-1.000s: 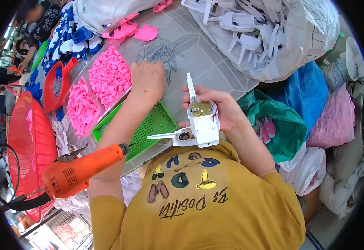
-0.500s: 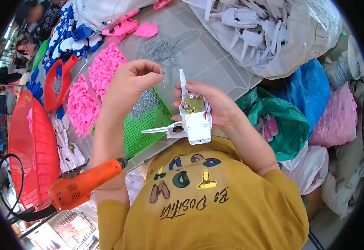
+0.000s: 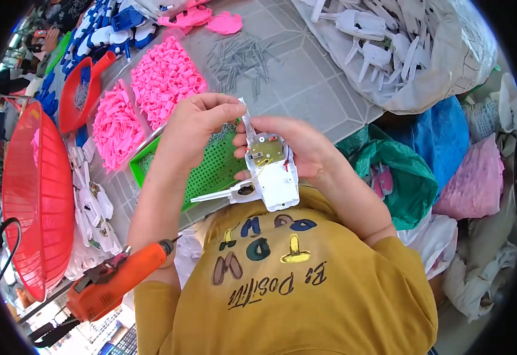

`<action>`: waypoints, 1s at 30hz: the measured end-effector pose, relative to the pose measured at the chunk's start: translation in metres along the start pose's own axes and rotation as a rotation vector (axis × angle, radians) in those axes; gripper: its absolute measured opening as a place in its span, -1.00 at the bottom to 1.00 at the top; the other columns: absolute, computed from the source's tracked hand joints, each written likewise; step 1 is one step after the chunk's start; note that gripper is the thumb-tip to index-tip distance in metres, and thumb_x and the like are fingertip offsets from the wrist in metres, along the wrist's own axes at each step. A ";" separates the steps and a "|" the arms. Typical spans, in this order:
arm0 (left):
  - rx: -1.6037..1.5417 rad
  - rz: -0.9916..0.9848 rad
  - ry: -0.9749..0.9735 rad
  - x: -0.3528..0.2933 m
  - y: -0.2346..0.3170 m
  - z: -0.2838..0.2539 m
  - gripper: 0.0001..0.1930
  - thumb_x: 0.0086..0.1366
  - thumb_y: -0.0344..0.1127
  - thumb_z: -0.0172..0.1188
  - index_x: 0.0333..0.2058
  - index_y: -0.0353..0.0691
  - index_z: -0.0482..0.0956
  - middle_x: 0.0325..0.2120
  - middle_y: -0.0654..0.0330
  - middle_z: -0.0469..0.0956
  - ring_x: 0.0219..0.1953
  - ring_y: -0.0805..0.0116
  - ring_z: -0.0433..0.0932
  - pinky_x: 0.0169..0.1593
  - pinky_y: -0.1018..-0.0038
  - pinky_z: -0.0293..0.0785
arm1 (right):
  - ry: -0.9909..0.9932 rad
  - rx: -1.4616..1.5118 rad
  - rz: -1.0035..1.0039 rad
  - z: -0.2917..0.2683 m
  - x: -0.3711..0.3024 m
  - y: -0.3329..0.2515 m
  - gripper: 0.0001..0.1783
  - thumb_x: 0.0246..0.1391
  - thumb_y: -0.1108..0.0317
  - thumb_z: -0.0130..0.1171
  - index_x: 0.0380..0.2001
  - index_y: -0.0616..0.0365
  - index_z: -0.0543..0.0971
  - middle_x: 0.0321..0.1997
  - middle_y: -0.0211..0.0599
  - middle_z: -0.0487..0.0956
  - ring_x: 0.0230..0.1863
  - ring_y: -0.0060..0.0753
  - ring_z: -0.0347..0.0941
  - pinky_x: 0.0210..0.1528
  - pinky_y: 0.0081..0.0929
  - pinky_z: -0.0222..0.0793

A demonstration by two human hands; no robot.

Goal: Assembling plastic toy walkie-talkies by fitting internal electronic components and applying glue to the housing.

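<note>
My right hand (image 3: 297,139) is wrapped round a white plastic housing (image 3: 279,186), a half shell with a long narrow stem pointing away from me. Inside it sit a small circuit board (image 3: 270,149) and thin red and yellow wires. A second white shell (image 3: 220,194) with a long handle hangs off its left side. My left hand (image 3: 202,121) is closed in a pinch at the tip of the stem. A slim clear plastic rod is in this pinch, mostly hidden by the fingertips. Beyond, on the table, lies a loose heap of similar clear rods (image 3: 246,59).
A green perforated basket (image 3: 211,174) with small screws stands under my left forearm. Pink parts (image 3: 167,74) fill trays beyond it. An orange electric screwdriver (image 3: 119,284) hangs near my left elbow. A sack of white shells (image 3: 365,53) lies far right, a green bag (image 3: 403,171) nearer.
My left hand has brought the clear rod rightward to the tip of the housing's stem. The housing has shifted slightly left, and the view has turned a little.
</note>
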State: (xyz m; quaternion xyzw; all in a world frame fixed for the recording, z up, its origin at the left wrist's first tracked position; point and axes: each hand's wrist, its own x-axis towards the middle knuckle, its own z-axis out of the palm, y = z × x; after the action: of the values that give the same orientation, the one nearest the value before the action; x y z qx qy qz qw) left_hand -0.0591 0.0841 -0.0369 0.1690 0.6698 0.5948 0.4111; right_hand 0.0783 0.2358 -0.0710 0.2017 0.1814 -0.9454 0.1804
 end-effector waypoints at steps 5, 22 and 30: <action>-0.020 0.002 0.033 -0.004 -0.003 0.003 -0.75 0.16 -0.30 0.34 -0.24 -0.35 0.68 -0.43 0.23 0.64 -0.36 0.51 0.55 -0.22 0.56 0.41 | -0.045 0.002 -0.015 0.000 0.001 0.003 -0.68 0.29 0.22 0.10 -0.03 0.22 0.53 -0.12 -0.18 0.63 -0.11 -0.23 0.60 0.00 0.24 0.54; 0.117 0.080 0.078 -0.029 0.004 -0.014 -0.80 0.25 -0.37 0.27 -0.20 -0.36 0.64 -0.36 0.25 0.64 -0.29 0.55 0.56 -0.16 0.59 0.43 | -0.039 -0.076 -0.045 0.000 0.001 0.006 -0.75 0.30 0.22 0.08 -0.10 0.16 0.50 -0.21 -0.28 0.56 -0.13 -0.28 0.55 0.02 0.11 0.56; 0.086 0.141 0.001 -0.060 -0.012 -0.060 -0.85 0.21 -0.45 0.27 -0.23 -0.33 0.65 -0.34 0.28 0.62 -0.29 0.57 0.54 -0.17 0.59 0.43 | -0.032 -0.090 -0.015 -0.001 0.005 0.009 -0.75 0.33 0.21 0.06 -0.10 0.15 0.46 -0.21 -0.28 0.54 -0.11 -0.26 0.55 0.03 0.10 0.55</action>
State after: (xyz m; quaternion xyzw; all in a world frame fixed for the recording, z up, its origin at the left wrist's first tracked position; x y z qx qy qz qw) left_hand -0.0646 -0.0010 -0.0302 0.2331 0.6813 0.5932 0.3601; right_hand 0.0777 0.2269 -0.0765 0.1770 0.2223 -0.9408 0.1850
